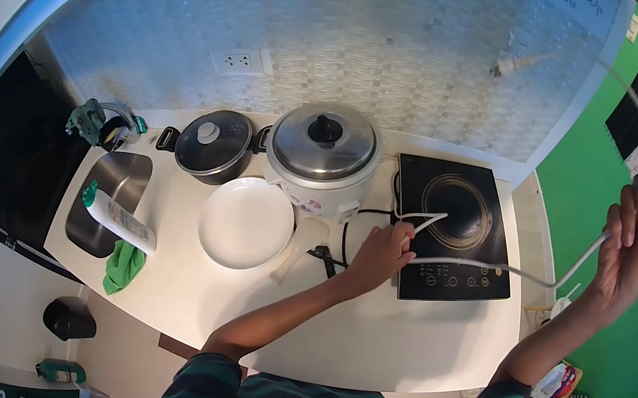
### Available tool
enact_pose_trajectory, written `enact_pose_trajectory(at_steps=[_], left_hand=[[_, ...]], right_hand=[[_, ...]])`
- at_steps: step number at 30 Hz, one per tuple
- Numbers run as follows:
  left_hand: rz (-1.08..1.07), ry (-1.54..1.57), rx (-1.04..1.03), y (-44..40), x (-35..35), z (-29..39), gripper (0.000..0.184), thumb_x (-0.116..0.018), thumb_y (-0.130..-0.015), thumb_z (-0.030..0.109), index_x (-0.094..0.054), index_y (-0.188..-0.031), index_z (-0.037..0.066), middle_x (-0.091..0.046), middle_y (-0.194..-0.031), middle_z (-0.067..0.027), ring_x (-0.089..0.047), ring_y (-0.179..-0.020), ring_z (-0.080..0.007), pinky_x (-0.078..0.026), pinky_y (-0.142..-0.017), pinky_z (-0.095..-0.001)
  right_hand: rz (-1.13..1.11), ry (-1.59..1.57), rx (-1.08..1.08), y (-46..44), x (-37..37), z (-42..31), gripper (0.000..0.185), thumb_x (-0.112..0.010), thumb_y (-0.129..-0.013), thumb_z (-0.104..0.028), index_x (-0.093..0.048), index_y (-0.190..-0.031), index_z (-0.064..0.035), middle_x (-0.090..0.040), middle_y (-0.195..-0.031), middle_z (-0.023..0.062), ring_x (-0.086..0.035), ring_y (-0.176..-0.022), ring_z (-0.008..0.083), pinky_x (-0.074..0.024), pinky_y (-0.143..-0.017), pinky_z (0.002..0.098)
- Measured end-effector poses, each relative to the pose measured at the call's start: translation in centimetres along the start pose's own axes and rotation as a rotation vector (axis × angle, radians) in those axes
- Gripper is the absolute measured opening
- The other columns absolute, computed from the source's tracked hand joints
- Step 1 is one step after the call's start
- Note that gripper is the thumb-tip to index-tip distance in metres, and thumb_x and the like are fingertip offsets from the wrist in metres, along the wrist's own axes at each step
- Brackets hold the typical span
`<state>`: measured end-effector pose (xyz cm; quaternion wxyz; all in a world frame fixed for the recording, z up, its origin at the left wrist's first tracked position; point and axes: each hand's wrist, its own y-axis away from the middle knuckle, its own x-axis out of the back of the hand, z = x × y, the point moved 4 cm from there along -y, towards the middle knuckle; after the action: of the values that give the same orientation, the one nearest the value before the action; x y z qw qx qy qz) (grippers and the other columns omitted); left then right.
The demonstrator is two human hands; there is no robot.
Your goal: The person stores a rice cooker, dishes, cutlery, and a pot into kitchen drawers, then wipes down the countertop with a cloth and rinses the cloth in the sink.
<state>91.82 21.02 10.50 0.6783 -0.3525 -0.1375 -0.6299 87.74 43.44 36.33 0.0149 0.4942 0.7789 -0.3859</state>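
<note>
A white power cord [493, 268] runs between my two hands. My left hand [381, 258] is closed round it over the left edge of the black induction cooktop [461, 231], with a folded loop of cord above the fist. My right hand [631, 239] is raised at the right, gripping the cord with fingers curled. From there the cord arcs up and over to its plug [512, 65], which hangs blurred in the air before the wall. Left of the cooktop stands a rice cooker [315, 194] with a metal lid. A white rice paddle [300, 248] lies near a black cord [345, 241].
A white plate [246, 223] and a black lidded pot [215, 146] stand left of the rice cooker. Farther left, a white bottle [123, 222] leans across the sink [111, 181] beside a green cloth [124, 268]. A wall outlet [239, 61] is above the counter.
</note>
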Motion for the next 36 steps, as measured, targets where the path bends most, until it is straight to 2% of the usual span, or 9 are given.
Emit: enact_pose_trajectory(at_steps=[2,8,12,18,21,25,26,30,36], left_hand=[[-0.174,0.257,0.199,1.1,-0.1,0.5,0.039,-0.062,-0.078,0.016,-0.035,-0.106,0.008,-0.049,-0.061,-0.0049,-0.052,-0.062,-0.0200,-0.038,-0.055,-0.0354],[-0.079,0.779,0.253,9.9,15.3,2.8,0.019,-0.062,-0.071,0.008,-0.055,-0.055,0.000,-0.050,-0.114,-0.0146,-0.056,-0.071,-0.0142,-0.045,-0.063,-0.0285],[0.523,1.500,-0.185,11.5,21.2,-2.4,0.065,-0.048,-0.079,0.024,-0.022,-0.135,0.005,-0.039,-0.130,-0.0175,-0.048,-0.109,-0.0328,-0.039,-0.089,-0.0453],[0.917,0.615,0.129,9.1,22.8,-14.1,0.048,-0.048,-0.087,0.023,-0.036,-0.128,0.002,-0.040,-0.132,-0.0112,-0.044,-0.116,-0.0212,-0.040,-0.088,-0.0317],[0.883,0.889,-0.112,8.0,22.4,-17.2,0.046,-0.047,-0.087,0.023,-0.036,-0.127,0.005,-0.040,-0.132,-0.0110,-0.043,-0.117,-0.0220,-0.039,-0.089,-0.0326],[0.815,0.209,0.147,8.9,22.0,-21.1,0.030,-0.042,-0.087,0.022,-0.055,-0.107,0.003,-0.056,-0.111,-0.0124,-0.056,-0.099,-0.0208,-0.043,-0.084,-0.0298],[0.955,0.336,0.107,8.8,22.3,-22.0,0.033,-0.046,-0.087,0.031,-0.061,-0.084,0.001,-0.063,-0.076,-0.0110,-0.059,-0.064,-0.0151,-0.047,-0.062,-0.0230],[0.706,0.442,0.718,7.3,24.6,-23.6,0.049,-0.051,-0.084,0.046,-0.060,-0.062,0.003,-0.041,-0.036,-0.0014,-0.036,-0.030,-0.0085,-0.025,-0.031,-0.0220],[0.287,-0.404,0.803,1.1,27.0,-25.6,0.058,-0.047,-0.081,0.053,-0.059,-0.050,0.006,-0.055,-0.050,-0.0089,-0.057,-0.052,-0.0219,-0.043,-0.053,-0.0341]], right_hand=[[-0.020,0.033,-0.046,0.0,0.5,0.8,0.043,-0.033,-0.094,-0.012,-0.021,-0.129,0.0092,-0.035,-0.062,-0.0002,-0.032,-0.044,0.0038,-0.0317,-0.037,0.0173],[0.116,-0.044,-0.130,-1.9,2.1,3.2,0.029,-0.042,-0.091,-0.014,-0.041,-0.114,0.0047,-0.041,-0.071,0.0012,-0.039,-0.054,0.0048,-0.0344,-0.042,0.0168],[-0.178,-0.299,-0.321,-4.9,-0.1,9.4,0.015,-0.053,-0.086,-0.013,-0.050,-0.094,-0.0012,-0.047,-0.088,0.0059,-0.041,-0.058,0.0064,-0.0340,-0.043,0.0158],[-0.134,-0.109,-0.288,-9.3,-6.9,23.2,0.019,-0.064,-0.077,-0.012,-0.058,-0.092,-0.0020,-0.061,-0.085,0.0075,-0.062,-0.073,0.0168,-0.0518,-0.067,0.0264],[-0.135,-0.159,-0.296,-10.6,-9.6,29.6,0.017,-0.065,-0.076,-0.008,-0.058,-0.089,-0.0010,-0.062,-0.081,0.0090,-0.062,-0.074,0.0171,-0.0526,-0.069,0.0273],[-0.020,-0.120,-0.201,-11.3,-11.3,34.4,0.014,-0.067,-0.072,-0.003,-0.057,-0.082,0.0004,-0.062,-0.078,0.0096,-0.062,-0.073,0.0164,-0.0526,-0.071,0.0268],[-0.038,-0.110,-0.119,-11.7,-11.0,35.6,0.013,-0.067,-0.071,0.001,-0.057,-0.078,0.0009,-0.062,-0.078,0.0099,-0.062,-0.074,0.0150,-0.0521,-0.069,0.0248],[-0.230,0.278,0.156,-10.2,-11.4,38.8,0.008,-0.065,-0.074,-0.003,-0.056,-0.074,-0.0021,-0.056,-0.073,0.0053,-0.055,-0.065,0.0115,-0.0457,-0.056,0.0239],[-0.377,0.717,0.116,-10.5,-6.9,42.4,0.016,-0.065,-0.071,-0.014,-0.053,-0.073,-0.0037,-0.052,-0.066,0.0090,-0.051,-0.058,0.0202,-0.0401,-0.053,0.0313]])
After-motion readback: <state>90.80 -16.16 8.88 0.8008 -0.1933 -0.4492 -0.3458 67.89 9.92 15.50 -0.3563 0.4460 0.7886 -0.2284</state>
